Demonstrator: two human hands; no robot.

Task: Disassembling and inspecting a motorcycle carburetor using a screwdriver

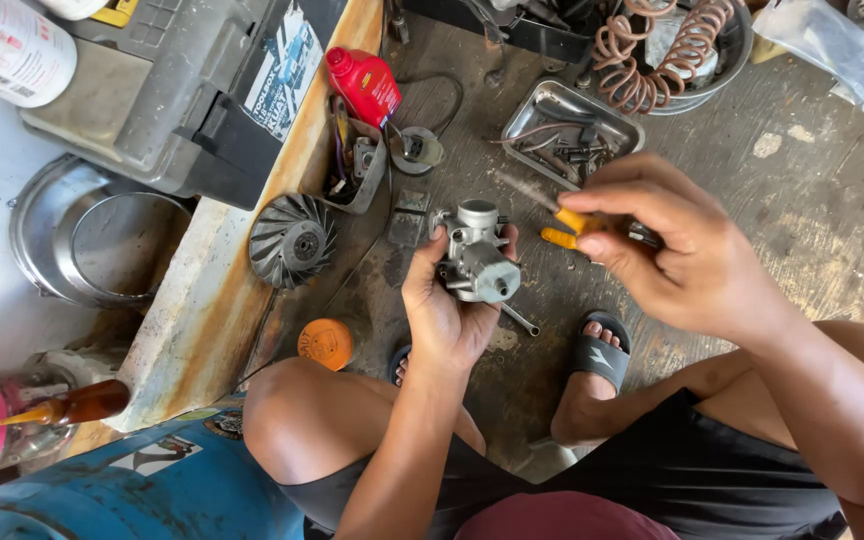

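Observation:
My left hand (444, 312) grips a small silver metal carburettor (476, 256) from below, holding it upright above the concrete floor. My right hand (667, 245) is closed around a screwdriver with an orange-yellow handle (567, 228); its thin shaft points up and left, its blurred tip just right of the carburettor's top. The two hands are a short gap apart. My knees and a foot in a black sandal (597, 355) are below.
A metal tray of small parts (624, 125), a coiled copper-coloured hose (652, 55), a red bottle (367, 85), a black finned fan wheel (292, 240), an orange cap (325, 343), a grey toolbox (182, 100) and a round metal pan (87, 240) lie around.

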